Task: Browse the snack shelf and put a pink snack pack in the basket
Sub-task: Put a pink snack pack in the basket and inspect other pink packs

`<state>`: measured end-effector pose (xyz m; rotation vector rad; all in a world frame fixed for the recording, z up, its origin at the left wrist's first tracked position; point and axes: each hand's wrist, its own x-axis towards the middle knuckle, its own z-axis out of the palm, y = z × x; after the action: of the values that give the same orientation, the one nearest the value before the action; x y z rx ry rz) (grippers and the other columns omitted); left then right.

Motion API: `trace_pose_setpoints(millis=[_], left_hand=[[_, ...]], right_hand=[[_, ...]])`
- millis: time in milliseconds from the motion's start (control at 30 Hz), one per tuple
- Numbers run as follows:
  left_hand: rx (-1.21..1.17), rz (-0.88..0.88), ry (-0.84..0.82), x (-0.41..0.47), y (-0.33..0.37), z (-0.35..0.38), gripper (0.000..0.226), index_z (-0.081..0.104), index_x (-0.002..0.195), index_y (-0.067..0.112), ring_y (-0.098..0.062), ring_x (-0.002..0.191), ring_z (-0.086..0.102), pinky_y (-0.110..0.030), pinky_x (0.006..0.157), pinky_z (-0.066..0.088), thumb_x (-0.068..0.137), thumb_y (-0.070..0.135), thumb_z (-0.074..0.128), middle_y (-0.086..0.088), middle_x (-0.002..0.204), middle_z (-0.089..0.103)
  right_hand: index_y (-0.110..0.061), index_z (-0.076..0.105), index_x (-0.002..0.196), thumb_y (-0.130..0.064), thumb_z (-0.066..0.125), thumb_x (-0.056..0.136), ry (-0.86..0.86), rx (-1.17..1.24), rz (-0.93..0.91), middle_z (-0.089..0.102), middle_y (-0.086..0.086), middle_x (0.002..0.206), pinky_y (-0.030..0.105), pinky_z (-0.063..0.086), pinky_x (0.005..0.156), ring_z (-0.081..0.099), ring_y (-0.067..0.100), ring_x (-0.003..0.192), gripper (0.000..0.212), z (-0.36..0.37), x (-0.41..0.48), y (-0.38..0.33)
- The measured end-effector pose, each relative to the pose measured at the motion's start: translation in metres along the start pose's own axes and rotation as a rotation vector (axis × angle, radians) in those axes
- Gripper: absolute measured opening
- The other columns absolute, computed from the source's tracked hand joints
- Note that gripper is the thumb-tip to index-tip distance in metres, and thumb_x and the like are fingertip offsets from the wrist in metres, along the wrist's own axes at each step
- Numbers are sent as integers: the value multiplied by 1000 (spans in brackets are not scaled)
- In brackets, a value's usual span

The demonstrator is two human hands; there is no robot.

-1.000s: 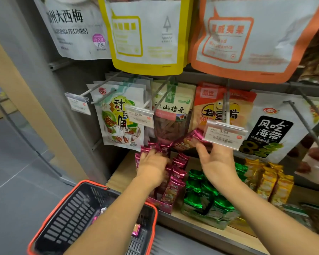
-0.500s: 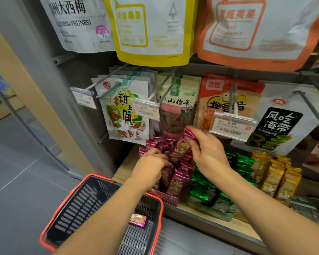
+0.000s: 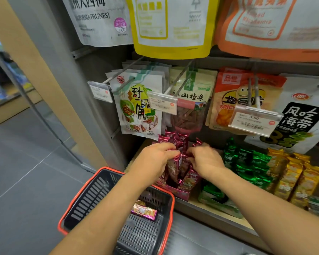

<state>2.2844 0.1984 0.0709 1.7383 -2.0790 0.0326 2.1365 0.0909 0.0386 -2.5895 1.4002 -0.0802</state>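
Several pink snack packs (image 3: 175,139) stand upright in a pink display box (image 3: 180,195) on the bottom shelf. My left hand (image 3: 155,159) curls its fingers round a pink pack at the left of the box. My right hand (image 3: 204,161) pinches packs in the same box from the right. The two hands almost touch above the box. A black basket with a red rim (image 3: 77,205) sits below my left forearm. One pink snack pack (image 3: 144,211) lies on the basket's floor.
Green packs (image 3: 247,162) and yellow packs (image 3: 295,175) fill the shelf to the right. Hanging bags and price tags (image 3: 254,120) on metal hooks jut out just above my hands. A grey floor (image 3: 26,172) spreads to the left.
My right hand came down from the hanging price tag into the pink box, carrying a pink pack down with it. My left hand stayed on the packs. The view moved closer.
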Motion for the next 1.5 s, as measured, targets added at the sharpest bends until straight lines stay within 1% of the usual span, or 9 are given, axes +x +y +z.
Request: trace_pose_setpoints(millis=[267, 533, 700, 833, 933, 1033, 1167, 1333, 1500], left_hand=[[12, 64, 189, -5, 4, -20, 30, 74, 105, 4, -31, 93, 70, -41, 82, 58, 77, -5, 68, -14, 107, 71], [87, 15, 503, -15, 7, -49, 33, 67, 118, 6, -34, 99, 64, -46, 67, 57, 88, -5, 59, -17, 113, 64], [74, 17, 576, -25, 11, -63, 29, 54, 121, 11, -35, 99, 61, -48, 70, 55, 93, 1, 57, -18, 111, 61], [32, 56, 579, -29, 21, -78, 21, 67, 109, -2, -29, 91, 62, -41, 75, 54, 92, -1, 56, -16, 102, 64], [-186, -48, 581, -29, 38, -92, 17, 73, 101, 5, -16, 87, 64, -26, 79, 52, 87, 4, 63, -4, 93, 69], [-580, -336, 592, -31, 54, -109, 22, 76, 87, 26, -3, 64, 65, -21, 62, 52, 78, 5, 77, 14, 72, 71], [-1111, -460, 489, -42, 69, -128, 9, 79, 73, 22, -10, 65, 68, -19, 59, 54, 71, 13, 77, -1, 72, 74], [-1514, -593, 431, -71, 74, -119, 15, 78, 73, 10, -11, 67, 67, -22, 58, 54, 74, 12, 63, -4, 75, 73], [-1437, -701, 530, -86, 69, -113, 18, 78, 71, 13, -9, 56, 61, -19, 49, 49, 75, 15, 60, -1, 66, 69]], right_hand=[[-38, 58, 130, -21, 58, 91, -11, -29, -66, 59, 4, 122, 42, 35, 105, 45, 26, 124, 42, 2, 2, 3], [-25, 58, 123, -38, 32, 101, -88, 34, -70, 54, -2, 134, 54, 30, 103, 33, 24, 129, 37, 4, 4, 1], [-28, 51, 136, -32, 37, 100, -3, 149, -27, 52, -1, 140, 50, 32, 104, 34, 26, 131, 39, -16, -6, 1], [-26, 58, 131, -23, 50, 97, -277, 441, -72, 59, -1, 135, 35, 43, 105, 51, 22, 127, 35, -62, -24, -10], [-32, 56, 132, -47, 49, 97, -541, 963, -114, 64, -9, 126, 20, 46, 91, 59, 12, 118, 39, -89, -65, -31], [-31, 56, 132, -71, 46, 76, -620, 1181, -102, 70, -11, 114, 31, 47, 95, 64, 10, 106, 69, -91, -106, -47], [-25, 67, 109, -82, 56, 70, -671, 1462, -68, 74, 10, 89, 34, 58, 66, 72, 29, 74, 70, -88, -146, -56], [-34, 68, 85, -86, 53, 68, -548, 1402, -189, 60, 6, 63, 22, 47, 42, 59, 19, 42, 57, -85, -171, -56], [-38, 69, 82, -79, 49, 79, -661, 1377, -302, 65, 6, 64, 19, 46, 43, 57, 14, 41, 45, -82, -176, -57]])
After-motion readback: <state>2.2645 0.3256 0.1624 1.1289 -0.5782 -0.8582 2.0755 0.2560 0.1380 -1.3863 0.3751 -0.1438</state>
